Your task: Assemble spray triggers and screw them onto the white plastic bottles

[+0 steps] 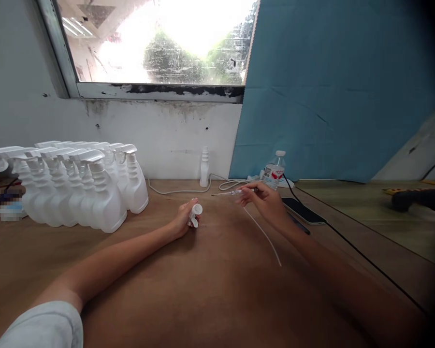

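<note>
My left hand (183, 217) is closed around a white spray trigger head (195, 212), its round end facing me. To the right, my right hand (259, 195) pinches a thin pointed tool (226, 193) with a clear body, like a small screwdriver; its tip points left, above the spray trigger head. A thin white tube (264, 235) hangs from the same fingers and curves down to the right. How the tube and the tool sit in the fingers is hidden.
Several white spray bottles (108, 203) stand in rows at left. By the wall are a small white bottle (204, 166), a pale cable (174, 192) and a water bottle (274, 171). A phone (304, 211) and black cable (369, 261) lie at right on the brown table (188, 299).
</note>
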### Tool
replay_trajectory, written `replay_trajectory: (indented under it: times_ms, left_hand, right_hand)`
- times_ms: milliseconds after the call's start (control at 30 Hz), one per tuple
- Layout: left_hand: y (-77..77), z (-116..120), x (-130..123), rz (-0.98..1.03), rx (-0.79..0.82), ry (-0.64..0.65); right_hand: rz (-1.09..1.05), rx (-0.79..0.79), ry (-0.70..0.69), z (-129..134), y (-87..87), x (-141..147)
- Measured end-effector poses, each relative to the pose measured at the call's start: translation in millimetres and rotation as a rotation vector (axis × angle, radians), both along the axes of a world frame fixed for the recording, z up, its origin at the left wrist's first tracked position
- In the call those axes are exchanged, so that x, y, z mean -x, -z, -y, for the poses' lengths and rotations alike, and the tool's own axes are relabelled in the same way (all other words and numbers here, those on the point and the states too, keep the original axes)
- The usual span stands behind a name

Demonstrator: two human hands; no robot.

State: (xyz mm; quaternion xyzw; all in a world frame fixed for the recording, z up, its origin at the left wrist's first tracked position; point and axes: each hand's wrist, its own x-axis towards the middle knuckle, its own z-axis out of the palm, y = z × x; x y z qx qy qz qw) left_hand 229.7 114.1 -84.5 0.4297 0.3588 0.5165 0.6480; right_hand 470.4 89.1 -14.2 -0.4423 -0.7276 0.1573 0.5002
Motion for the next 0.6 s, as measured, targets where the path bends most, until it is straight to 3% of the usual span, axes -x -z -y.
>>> replay_trajectory:
  times_ms: [100,167,467,600]
  left_hand:
    - [1.4,-1,0,-0.028,-0.013,-0.001]
    - [2.5,-1,-1,-0.05,-0.026,0.005]
    - [-0.2,3,-3,-0.101,-0.071,0.044]
    - [-1.9,5,-4,-0.11,-0.083,0.049]
  right_hand:
    - [-0.079,0.039,-0.205,24,-0.9,16]
    - [-0.03,0.031,-0.233,33,1.2,22]
    - [0.174,-0.003,-0.152,47,0.2,29]
    - [0.233,-0.028,-0.045,48,2.0,30]
